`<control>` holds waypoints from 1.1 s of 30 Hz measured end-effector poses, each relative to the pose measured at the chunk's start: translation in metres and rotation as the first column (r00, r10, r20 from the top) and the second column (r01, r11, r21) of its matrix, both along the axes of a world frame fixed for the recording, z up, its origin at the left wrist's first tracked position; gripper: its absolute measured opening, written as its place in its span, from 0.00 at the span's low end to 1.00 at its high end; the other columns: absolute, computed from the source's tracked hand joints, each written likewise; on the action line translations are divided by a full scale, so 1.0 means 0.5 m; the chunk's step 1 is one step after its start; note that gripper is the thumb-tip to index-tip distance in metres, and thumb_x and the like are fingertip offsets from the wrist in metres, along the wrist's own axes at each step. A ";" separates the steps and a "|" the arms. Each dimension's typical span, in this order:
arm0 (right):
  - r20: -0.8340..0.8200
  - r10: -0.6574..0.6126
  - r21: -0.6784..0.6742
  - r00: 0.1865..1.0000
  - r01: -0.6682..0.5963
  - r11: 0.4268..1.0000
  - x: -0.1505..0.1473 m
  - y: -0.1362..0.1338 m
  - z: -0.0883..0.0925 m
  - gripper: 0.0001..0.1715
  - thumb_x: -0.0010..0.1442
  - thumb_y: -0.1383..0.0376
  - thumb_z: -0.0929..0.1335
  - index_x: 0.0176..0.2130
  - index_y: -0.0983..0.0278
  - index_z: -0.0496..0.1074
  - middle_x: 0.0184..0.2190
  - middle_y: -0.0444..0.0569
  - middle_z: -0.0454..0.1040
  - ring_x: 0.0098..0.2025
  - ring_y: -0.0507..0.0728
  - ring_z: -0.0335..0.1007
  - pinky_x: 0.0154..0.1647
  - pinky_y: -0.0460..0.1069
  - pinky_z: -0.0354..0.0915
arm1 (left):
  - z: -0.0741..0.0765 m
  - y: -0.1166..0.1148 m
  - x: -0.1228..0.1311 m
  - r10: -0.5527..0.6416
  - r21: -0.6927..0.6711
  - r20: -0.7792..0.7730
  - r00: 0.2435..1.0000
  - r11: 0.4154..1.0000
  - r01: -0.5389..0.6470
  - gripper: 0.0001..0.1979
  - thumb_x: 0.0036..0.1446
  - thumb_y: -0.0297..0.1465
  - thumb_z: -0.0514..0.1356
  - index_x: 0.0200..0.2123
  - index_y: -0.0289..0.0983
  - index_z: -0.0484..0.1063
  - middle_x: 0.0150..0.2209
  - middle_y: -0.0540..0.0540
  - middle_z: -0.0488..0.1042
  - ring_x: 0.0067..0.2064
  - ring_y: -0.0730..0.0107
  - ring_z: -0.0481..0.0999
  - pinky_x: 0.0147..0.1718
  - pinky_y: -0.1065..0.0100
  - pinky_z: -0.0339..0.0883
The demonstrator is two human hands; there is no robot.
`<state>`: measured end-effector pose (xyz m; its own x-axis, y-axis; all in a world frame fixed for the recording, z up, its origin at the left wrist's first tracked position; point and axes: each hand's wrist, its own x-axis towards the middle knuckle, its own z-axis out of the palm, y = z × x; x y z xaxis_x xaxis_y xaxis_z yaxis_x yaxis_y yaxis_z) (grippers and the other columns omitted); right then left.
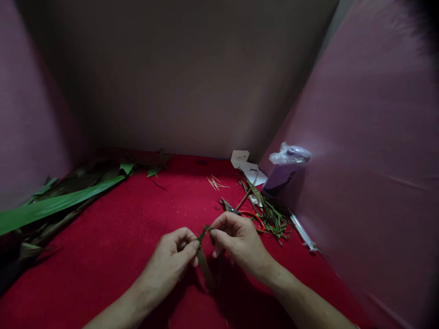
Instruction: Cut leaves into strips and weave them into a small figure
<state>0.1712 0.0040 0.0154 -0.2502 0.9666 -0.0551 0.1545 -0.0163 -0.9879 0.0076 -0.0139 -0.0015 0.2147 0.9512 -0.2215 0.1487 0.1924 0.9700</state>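
Note:
Between my two hands is a narrow dark green leaf strip (205, 265), bent at the top, with a tail hanging down over the red cloth. My left hand (174, 256) pinches it on the left with thumb and forefinger. From the right, my right hand (238, 237) pinches its upper end, fingers curled. Just beyond my right hand lie scissors or snips with red-orange handles (255, 218), partly covered by the hand. Several toothpick-like sticks (216, 183) are scattered farther back.
Long green leaves (68, 198) lie along the left side. At the right are a pile of leaf scraps (274, 217), a purple bottle (279, 178) with clear plastic over its top, a syringe (302, 233) and white paper pieces (252, 172). Pink walls (370, 183) flank the red cloth (137, 214).

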 end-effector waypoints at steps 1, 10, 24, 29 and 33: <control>0.027 -0.008 0.031 1.000 0.008 0.999 -0.001 -0.002 0.000 0.01 0.53 0.69 0.65 0.29 0.65 0.66 0.16 0.40 0.68 0.17 0.48 0.68 0.14 0.39 0.58 | 0.000 0.000 0.000 0.001 -0.002 -0.003 1.000 1.000 -0.001 0.12 0.52 0.37 0.55 0.22 0.36 0.64 0.18 0.53 0.67 0.16 0.80 0.56 0.14 0.75 0.47; -0.042 -0.054 0.027 0.998 0.056 0.998 -0.014 -0.007 -0.014 0.02 0.55 0.68 0.64 0.29 0.64 0.63 0.17 0.39 0.68 0.18 0.50 0.71 0.17 0.41 0.61 | 0.006 0.000 0.005 -0.014 -0.039 0.025 1.000 0.999 0.015 0.12 0.52 0.37 0.55 0.22 0.36 0.63 0.16 0.54 0.66 0.16 0.80 0.56 0.15 0.75 0.48; -0.036 -0.090 -0.001 0.995 0.090 0.996 -0.016 -0.011 -0.041 0.06 0.59 0.61 0.61 0.33 0.62 0.61 0.16 0.37 0.66 0.10 0.48 0.63 0.08 0.40 0.55 | -0.001 -0.001 0.002 -0.031 -0.030 0.002 1.000 0.999 0.031 0.12 0.53 0.36 0.54 0.22 0.36 0.62 0.16 0.55 0.64 0.15 0.81 0.54 0.14 0.75 0.45; 0.069 -0.121 0.081 0.990 0.115 0.990 -0.013 -0.009 -0.040 0.06 0.58 0.62 0.63 0.33 0.64 0.64 0.14 0.37 0.63 0.11 0.45 0.55 0.09 0.38 0.51 | 0.004 0.001 0.002 -0.034 -0.047 0.002 0.999 0.998 0.034 0.12 0.53 0.37 0.54 0.22 0.36 0.63 0.17 0.53 0.66 0.15 0.81 0.54 0.14 0.75 0.45; 0.024 -0.094 -0.031 0.995 0.095 0.995 -0.016 -0.004 -0.027 0.08 0.55 0.61 0.65 0.31 0.64 0.64 0.13 0.35 0.61 0.10 0.44 0.50 0.08 0.38 0.48 | 0.001 0.003 0.001 -0.034 -0.057 0.004 0.999 0.998 0.034 0.12 0.52 0.38 0.55 0.23 0.36 0.64 0.17 0.53 0.67 0.14 0.81 0.54 0.13 0.76 0.45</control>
<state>0.1634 0.0018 0.0019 -0.1558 0.9836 -0.0910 0.1730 -0.0635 -0.9829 0.0082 -0.0125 -0.0011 0.2475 0.9291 -0.2747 0.1533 0.2424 0.9580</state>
